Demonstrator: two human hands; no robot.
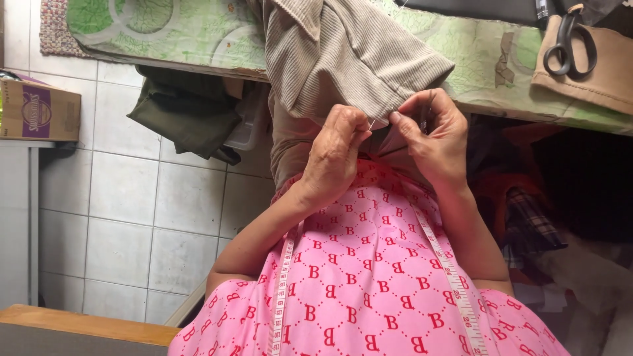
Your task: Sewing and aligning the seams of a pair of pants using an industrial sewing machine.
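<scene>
A beige corduroy garment hangs from the table edge down toward my lap. My left hand is closed just below its hem, fingertips pinching a thin needle that points toward the other hand. My right hand pinches the folded hem of the garment right beside the needle's tip. The two hands nearly touch. A white measuring tape lies around my neck over my pink patterned top.
The table has a green patterned cover. Black scissors lie on tan cloth at the top right. An olive cloth hangs under the table. A cardboard box sits left, over tiled floor. Piled clothes lie right.
</scene>
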